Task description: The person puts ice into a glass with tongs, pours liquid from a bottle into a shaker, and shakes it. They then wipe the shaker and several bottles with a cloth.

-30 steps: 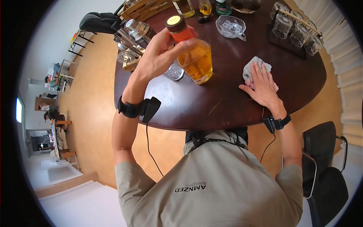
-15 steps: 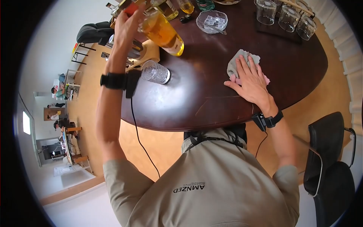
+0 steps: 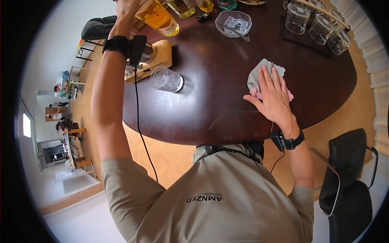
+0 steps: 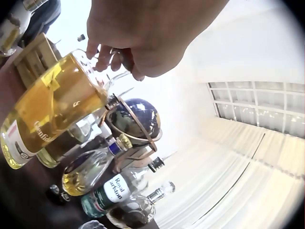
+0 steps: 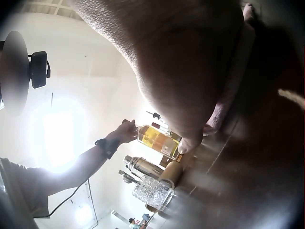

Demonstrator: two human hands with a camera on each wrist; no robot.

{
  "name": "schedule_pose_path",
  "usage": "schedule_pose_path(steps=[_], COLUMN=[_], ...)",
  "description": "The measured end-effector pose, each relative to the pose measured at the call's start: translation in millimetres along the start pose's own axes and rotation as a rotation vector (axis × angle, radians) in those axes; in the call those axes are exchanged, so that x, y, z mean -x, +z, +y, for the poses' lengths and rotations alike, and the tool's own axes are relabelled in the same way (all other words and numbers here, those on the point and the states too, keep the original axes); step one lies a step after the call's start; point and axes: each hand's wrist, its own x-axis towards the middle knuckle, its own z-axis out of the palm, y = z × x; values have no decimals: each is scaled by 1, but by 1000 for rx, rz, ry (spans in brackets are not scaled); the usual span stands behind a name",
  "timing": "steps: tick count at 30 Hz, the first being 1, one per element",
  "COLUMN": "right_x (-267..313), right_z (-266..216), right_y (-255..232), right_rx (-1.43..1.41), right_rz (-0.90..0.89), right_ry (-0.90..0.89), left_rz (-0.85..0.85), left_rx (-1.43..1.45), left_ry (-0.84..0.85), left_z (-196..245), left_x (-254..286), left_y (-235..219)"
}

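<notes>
My left hand is high at the far left of the table, gripping a bottle of amber liquor by its neck. In the left wrist view the same bottle tilts beside other bottles, its label partly readable. My right hand lies flat, fingers spread, on a folded grey and pink cloth on the dark table. A cut-glass tumbler stands at the left, nearer to me than the bottle. In the right wrist view, the right hand hides most of the cloth.
Behind the tumbler is a wooden stand with bar tools and a shaker. A glass bowl of ice with tongs sits at the back. Upturned glasses hang on a rack at right. Several bottles, a green-based one among them, and a globe stand behind.
My left hand has carried the bottle away from above the tumbler, to the far left among the other bottles. The right hand has stayed flat on the cloth.
</notes>
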Motion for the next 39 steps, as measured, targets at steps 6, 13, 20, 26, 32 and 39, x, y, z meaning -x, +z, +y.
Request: schedule_pose_path(steps=[6, 13, 20, 26, 32, 39], right_x=[-3, -7, -9, -10, -12, -11], right_z=[-3, -5, -7, -6, -9, -7], right_y=[-6, -8, -13, -13, -15, -15], right_rx=[-2, 3, 15, 13, 12, 11], right_rz=[-30, -71, -91, -106, -123, -140], right_ry=[-11, 18, 28, 25, 48, 41], left_rz=[53, 106, 137, 181, 208, 239], left_rx=[-48, -159, -239, -302, -354, -256], left_ry=[-58, -124, -195, -244, -298, -209], left_z=[-48, -54, -83, -102, -112, -92], left_x=[-58, -43, -41, -66, -73, -68], left_y=[21, 8, 16, 25, 22, 18])
